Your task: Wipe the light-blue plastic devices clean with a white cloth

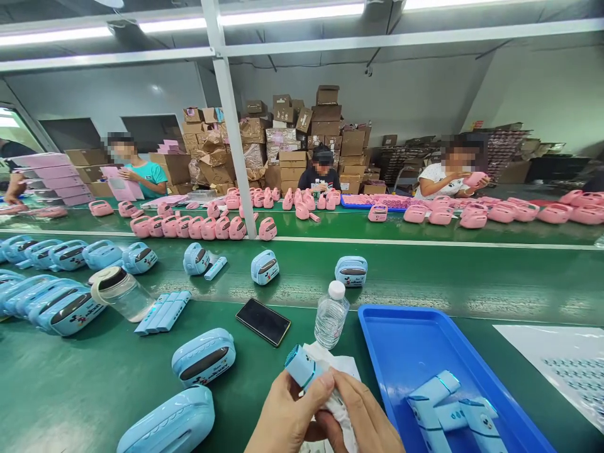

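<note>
A light-blue handheld microphone [298, 365] with a dark mesh end is held upright at a tilt in my left hand [287, 412], whose fingers wrap around it. My right hand [363, 409] presses a crumpled white tissue [337, 406] against the lower part of the microphone, its fingers closed on the tissue. The lower end of the microphone is hidden by my hands and the tissue. Several similar light-blue microphones [427, 412] lie in the blue tray [396, 321] to the right.
Blue speakers [205, 358] stand left on the green table, with microphones [163, 313] and a clear jug [123, 296]. A phone [263, 321] and water bottle [331, 314] lie ahead. A sticker sheet [533, 343] is right. Co-workers sit across among pink speakers [221, 228].
</note>
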The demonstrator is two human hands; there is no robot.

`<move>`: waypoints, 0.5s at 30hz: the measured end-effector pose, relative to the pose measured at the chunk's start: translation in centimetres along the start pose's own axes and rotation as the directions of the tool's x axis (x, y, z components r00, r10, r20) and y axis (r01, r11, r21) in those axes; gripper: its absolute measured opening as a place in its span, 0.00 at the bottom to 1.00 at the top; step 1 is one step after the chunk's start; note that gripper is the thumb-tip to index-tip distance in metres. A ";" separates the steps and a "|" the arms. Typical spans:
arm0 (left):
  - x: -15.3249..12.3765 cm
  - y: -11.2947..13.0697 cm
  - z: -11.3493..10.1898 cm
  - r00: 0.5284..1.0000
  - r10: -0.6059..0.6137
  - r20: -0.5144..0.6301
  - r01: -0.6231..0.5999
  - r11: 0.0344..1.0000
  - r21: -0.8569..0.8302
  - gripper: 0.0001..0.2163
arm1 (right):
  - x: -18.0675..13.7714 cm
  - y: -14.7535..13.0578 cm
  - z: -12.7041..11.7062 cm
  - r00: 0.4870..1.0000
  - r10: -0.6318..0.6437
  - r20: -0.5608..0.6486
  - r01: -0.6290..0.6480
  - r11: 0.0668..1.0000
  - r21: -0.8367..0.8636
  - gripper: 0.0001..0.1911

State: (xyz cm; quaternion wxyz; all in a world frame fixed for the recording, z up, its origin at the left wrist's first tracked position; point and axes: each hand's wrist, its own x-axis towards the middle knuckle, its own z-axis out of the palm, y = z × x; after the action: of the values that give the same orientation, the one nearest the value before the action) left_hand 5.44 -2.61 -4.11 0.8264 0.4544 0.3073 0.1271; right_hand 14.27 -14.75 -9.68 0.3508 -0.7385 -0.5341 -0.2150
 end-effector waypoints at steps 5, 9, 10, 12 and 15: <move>-0.7 1.5 0.3 0.989 -0.103 -0.106 0.108 0.993 0.040 0.30 | 0.3 -0.4 -0.2 0.998 0.054 -0.016 -0.052 0.992 0.112 0.19; -0.4 2.4 0.4 0.994 -0.093 -0.054 0.099 0.989 0.108 0.30 | 0.3 -0.2 0.4 0.997 0.072 -0.022 -0.069 0.991 0.115 0.18; -0.1 2.6 0.2 0.995 -0.085 -0.054 0.091 0.989 0.116 0.29 | 0.2 -0.2 0.7 0.998 0.051 -0.039 -0.047 0.994 0.101 0.19; 0.4 3.0 -0.1 0.994 -0.082 -0.067 0.090 0.988 0.127 0.27 | -0.2 -0.2 1.3 0.996 0.018 -0.082 -0.012 0.997 0.070 0.23; 0.9 3.6 -0.3 0.992 -0.100 -0.080 0.113 0.977 0.183 0.24 | -1.0 0.1 1.9 0.993 0.047 -0.113 -0.044 0.999 0.031 0.22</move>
State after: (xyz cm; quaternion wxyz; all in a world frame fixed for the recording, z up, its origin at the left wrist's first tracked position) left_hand 6.18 0.03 -1.62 0.7744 0.5082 0.3705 0.0691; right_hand 13.95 -13.93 -11.66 0.3959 -0.7319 -0.4995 -0.2409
